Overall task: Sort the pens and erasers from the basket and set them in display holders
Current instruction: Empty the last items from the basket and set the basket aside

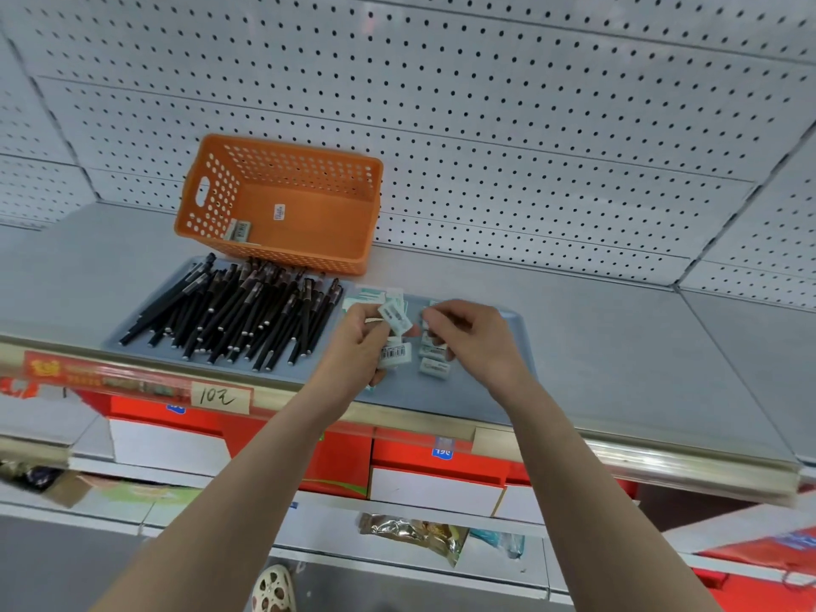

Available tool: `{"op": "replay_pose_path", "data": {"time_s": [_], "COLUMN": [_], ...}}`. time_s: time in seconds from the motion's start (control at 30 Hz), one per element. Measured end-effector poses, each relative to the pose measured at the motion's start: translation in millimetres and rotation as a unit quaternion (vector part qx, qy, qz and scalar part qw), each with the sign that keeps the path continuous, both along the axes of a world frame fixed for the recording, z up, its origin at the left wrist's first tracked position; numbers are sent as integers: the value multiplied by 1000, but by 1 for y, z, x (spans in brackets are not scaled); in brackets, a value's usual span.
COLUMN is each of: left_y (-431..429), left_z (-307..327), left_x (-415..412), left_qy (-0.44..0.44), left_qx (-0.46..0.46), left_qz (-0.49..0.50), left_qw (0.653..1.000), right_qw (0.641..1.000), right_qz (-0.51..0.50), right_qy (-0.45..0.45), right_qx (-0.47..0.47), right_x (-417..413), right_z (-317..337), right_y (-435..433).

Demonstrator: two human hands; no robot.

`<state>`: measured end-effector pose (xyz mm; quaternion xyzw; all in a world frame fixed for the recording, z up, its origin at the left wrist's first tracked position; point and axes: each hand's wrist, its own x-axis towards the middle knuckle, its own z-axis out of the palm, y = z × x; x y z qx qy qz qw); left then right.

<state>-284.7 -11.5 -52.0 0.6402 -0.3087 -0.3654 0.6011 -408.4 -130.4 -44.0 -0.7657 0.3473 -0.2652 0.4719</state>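
Hands working over a grey tray (514, 322) on the shop shelf (618, 346), erasers between them.
Left hand (357, 342) grasps two wrapped erasers: upper eraser (395, 318) pinched at the fingertips, lower eraser (395, 355) against the palm. Right hand (472, 337) has its fingers curled down at the loose erasers (435, 368) on the tray's right part; grip on any one cannot be told. Black pens (238, 320) lie heaped on the tray's left part. Orange basket (282, 205) stands tipped behind, with two basket erasers (238, 230) in its corner.

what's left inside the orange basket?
Basket holds two wrapped erasers in its left corner and a sticker on the floor. Nothing else shows. Its near wall hides the strip behind it.
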Motion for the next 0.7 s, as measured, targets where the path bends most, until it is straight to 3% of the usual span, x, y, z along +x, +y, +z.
{"op": "replay_pose_path", "data": {"time_s": [0.13, 0.23, 0.4, 0.53, 0.7], "left_y": [-6, -6, -1, -1, -5], "left_z": [1, 5, 8, 13, 16], "left_x": [-5, -5, 9, 7, 5], "left_qy": [-53, -70, -115, -64, -18], "left_qx": [30, 26, 57, 44, -9], "left_qz": [-30, -4, 58, 21, -4], "left_qw": [998, 997, 990, 997, 1000], "right_qw": [993, 995, 997, 981, 936], "right_qz": [67, 27, -26, 26, -4], "right_qy": [-65, -63, 59, 179, 257], "right_qx": [68, 66, 39, -64, -241], "right_x": [5, 0, -15, -12, -5], "right_z": [10, 5, -18, -23, -30], "right_y": [2, -5, -16, -12, -10]}}
